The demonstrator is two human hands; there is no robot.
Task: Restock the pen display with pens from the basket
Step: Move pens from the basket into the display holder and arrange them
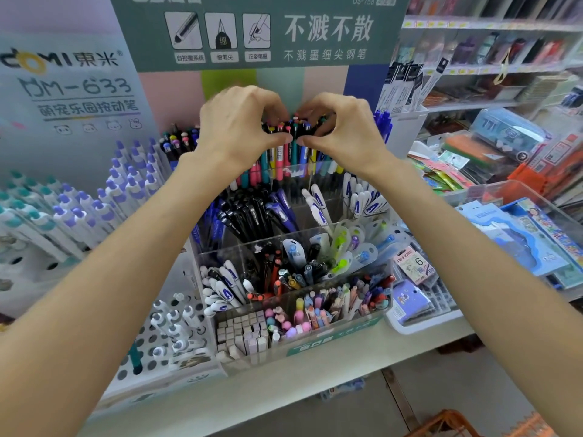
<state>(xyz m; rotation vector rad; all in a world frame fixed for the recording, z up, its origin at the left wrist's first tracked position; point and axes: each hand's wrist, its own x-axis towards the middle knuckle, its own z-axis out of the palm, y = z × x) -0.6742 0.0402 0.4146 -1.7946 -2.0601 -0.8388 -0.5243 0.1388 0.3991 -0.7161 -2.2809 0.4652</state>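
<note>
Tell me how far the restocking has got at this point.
Most compartments of the clear pen display already look full. In hand: the left hand and right hand together grip a bundle of colourful pens over the top back row. The orange basket is barely in view, so what remains cannot be told.

Both hands cover much of the bundle of pens [291, 127], so only the capped tops between the left hand [243, 121] and right hand [339, 127] and the coloured barrels below show; how many pens are held cannot be told. The orange basket [448, 425] is cut off by the bottom edge, and only its rim shows. The green sign [262, 29] is cut at the top. Goods on the right shelves [492, 48] are blurred past naming. The print on the small packet [413, 263] is too small to read.
</note>
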